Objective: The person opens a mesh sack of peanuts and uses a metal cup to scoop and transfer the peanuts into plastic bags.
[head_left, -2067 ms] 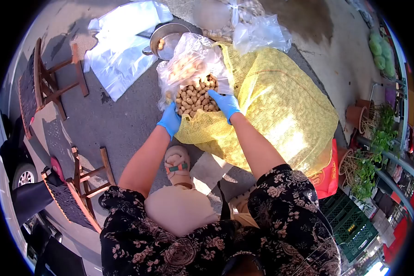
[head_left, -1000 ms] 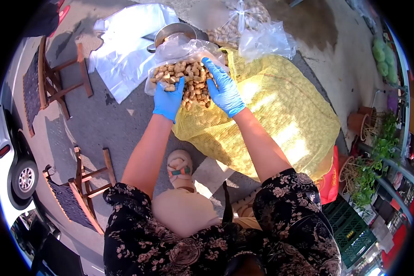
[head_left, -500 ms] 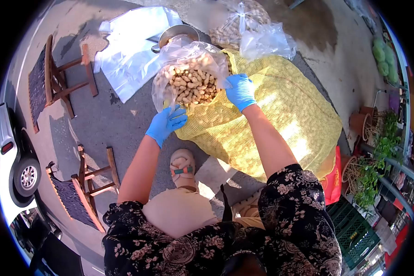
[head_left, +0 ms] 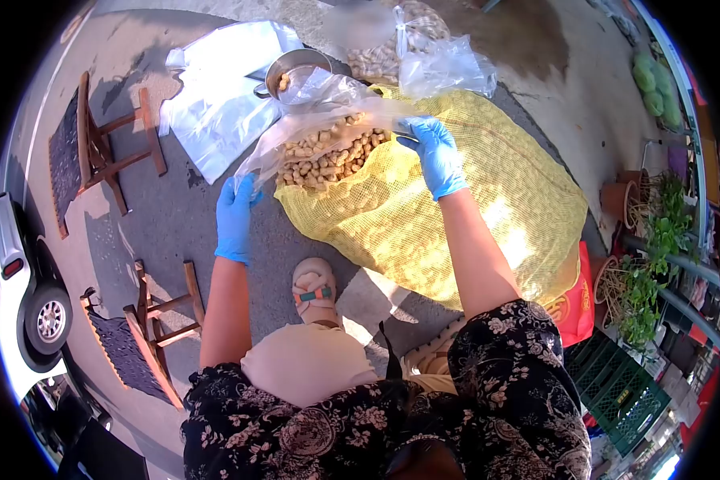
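Note:
My left hand (head_left: 236, 216), in a blue glove, pinches the left end of a clear plastic bag's (head_left: 266, 155) rim. Gripping the other end is my gloved right hand (head_left: 435, 154), so the rim stretches in a line between the two. Peanuts (head_left: 324, 170) in their shells show below the stretched plastic, at the mouth of a big yellow mesh sack (head_left: 456, 192). Whether these peanuts lie in the bag or the sack is partly hidden by the film. Just beyond the bag stands a metal pot (head_left: 300, 60) with a few peanuts visible inside.
White plastic bags (head_left: 224, 96) lie flat at the back left. A tied clear bag of peanuts (head_left: 374, 62) sits behind the sack. Two folding stools (head_left: 96, 152) stand to the left, near a parked car (head_left: 24, 280). Potted plants (head_left: 636, 312) and a green crate (head_left: 616, 392) line the right.
My hands have moved apart, the left one out to the left. The bag's mouth, earlier rounded and open, is now pulled into a long flat line.

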Tool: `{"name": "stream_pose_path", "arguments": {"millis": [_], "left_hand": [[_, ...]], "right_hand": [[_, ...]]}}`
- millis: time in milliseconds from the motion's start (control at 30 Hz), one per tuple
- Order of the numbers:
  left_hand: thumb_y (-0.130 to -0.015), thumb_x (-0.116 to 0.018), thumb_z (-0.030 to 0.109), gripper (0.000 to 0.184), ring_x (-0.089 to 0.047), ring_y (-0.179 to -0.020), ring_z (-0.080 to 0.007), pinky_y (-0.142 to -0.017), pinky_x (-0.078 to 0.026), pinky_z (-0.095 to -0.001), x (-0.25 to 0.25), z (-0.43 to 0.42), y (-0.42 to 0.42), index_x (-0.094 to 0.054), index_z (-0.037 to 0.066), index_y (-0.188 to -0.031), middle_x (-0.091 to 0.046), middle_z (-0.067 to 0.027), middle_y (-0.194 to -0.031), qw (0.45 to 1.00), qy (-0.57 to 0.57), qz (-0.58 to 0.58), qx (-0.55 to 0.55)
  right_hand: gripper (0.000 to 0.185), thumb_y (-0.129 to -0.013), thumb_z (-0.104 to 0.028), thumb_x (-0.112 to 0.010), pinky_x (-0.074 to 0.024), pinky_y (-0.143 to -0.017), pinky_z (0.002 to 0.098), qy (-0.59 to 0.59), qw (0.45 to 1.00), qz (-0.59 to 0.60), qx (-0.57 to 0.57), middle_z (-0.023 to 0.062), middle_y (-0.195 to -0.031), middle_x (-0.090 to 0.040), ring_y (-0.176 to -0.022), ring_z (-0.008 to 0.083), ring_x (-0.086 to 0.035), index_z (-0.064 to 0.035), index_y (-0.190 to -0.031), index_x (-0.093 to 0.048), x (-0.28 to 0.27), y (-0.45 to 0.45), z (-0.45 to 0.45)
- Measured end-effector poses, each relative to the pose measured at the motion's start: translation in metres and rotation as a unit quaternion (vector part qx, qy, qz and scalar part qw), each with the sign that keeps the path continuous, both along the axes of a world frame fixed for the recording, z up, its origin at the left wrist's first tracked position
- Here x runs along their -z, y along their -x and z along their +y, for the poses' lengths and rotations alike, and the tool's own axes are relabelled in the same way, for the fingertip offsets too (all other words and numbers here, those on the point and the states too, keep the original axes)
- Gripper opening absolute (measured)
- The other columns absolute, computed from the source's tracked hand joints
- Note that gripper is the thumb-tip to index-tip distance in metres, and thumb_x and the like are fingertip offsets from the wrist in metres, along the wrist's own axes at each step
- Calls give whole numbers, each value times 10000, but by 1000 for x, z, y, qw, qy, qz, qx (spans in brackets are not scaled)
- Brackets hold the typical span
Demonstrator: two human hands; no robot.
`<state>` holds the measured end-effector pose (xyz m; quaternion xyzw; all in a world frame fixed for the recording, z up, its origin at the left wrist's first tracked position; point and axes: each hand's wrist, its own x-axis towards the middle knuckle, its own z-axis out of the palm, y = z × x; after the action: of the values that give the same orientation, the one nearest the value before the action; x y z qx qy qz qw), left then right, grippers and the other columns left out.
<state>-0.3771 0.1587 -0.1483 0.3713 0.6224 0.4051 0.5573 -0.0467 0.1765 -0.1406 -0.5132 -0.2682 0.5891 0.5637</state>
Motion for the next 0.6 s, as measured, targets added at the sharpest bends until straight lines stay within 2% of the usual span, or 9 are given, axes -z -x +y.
{"name": "stream_pose_path", "arguments": {"millis": [33, 167, 200, 267, 300, 367, 433, 533, 600], "left_hand": [[-914, -527, 233, 263, -607, -891, -167, -811, -499, -320, -1, 4, -1, -562, 18, -1062, -624, -107, -1003, 998, -55, 2, -13], [-931, -491, 191, 274, -577, -998, -214, -910, -462, -357, -5, 13, 7, -540, -2, -1120, -591, -108, -1089, 924, -119, -362, -32], [-934, -474, 171, 365, -550, -1061, -237, -921, -454, -367, -3, 12, 4, -440, -12, -1249, -540, -125, -1184, 923, -129, -358, -50], [-927, -498, 192, 437, -544, -1079, -240, -918, -460, -363, -3, 7, -18, -376, -9, -1295, -510, -146, -1219, 964, -81, -252, -33], [-924, -510, 203, 477, -541, -1088, -242, -916, -463, -361, 0, 2, -25, -344, -8, -1318, -495, -157, -1236, 979, -54, -197, -24], [-853, -597, 364, 769, -459, -1189, -294, -974, -398, -394, 39, -16, -25, -199, 3, -1403, -330, -212, -1383, 993, 47, -17, 110], [-784, -651, 476, 920, -396, -1243, -337, -1005, -352, -421, 55, -33, -33, -174, 4, -1414, -250, -237, -1428, 942, 127, 149, 272], [-651, -707, 580, 1052, -318, -1287, -379, -1039, -277, -451, 53, -54, -71, -212, 67, -1424, -222, -260, -1433, 780, -73, 457, 421], [-611, -714, 598, 1055, -289, -1298, -391, -1051, -249, -454, 27, -52, -93, -242, 116, -1422, -187, -265, -1442, 731, -154, 474, 467]], "right_hand": [[175, -885, -189, -553, -467, -893, 369, -16, 998, 67, 1, 117, -1004, -638, -979, 252, -606, -33, -949, -601, -1, 1, 3], [257, -906, -233, -534, -450, -913, 387, -71, 967, 244, -10, 138, -1071, -608, -1028, 286, -579, -31, -1060, -571, -10, 15, 19], [276, -913, -225, -525, -450, -913, 379, -68, 965, 252, -12, 142, -1096, -595, -1036, 282, -575, -21, -1096, -553, -11, 20, 22], [415, -921, -239, -520, -412, -949, 374, -26, 989, 130, -72, 148, -1174, -557, -1103, 252, -537, -9, -1261, -459, 0, 25, 23], [604, -867, -382, -579, -365, -992, 405, -18, 967, -169, -189, 156, -1182, -560, -1119, 252, -530, -11, -1314, -411, 4, 28, 16], [790, -774, -533, -614, -319, -1025, 432, 43, 709, -596, -374, 156, -1159, -573, -1100, 258, -538, 2, -1317, -406, 10, 38, 5], [934, -690, -630, -619, -280, -1047, 444, 29, 526, -719, -454, 167, -1096, -596, -1045, 286, -558, 28, -1313, -394, 8, 38, -14], [515, -794, -521, -559, -445, -821, 419, -39, 523, -688, -502, 140, -792, -643, -790, 294, -621, -37, -954, -633, 35, 27, -35], [431, -846, -460, -510, -472, -598, 415, -79, 549, -657, -511, 102, -618, -613, -611, 293, -609, -103, -651, -650, 21, 20, -52]]}}
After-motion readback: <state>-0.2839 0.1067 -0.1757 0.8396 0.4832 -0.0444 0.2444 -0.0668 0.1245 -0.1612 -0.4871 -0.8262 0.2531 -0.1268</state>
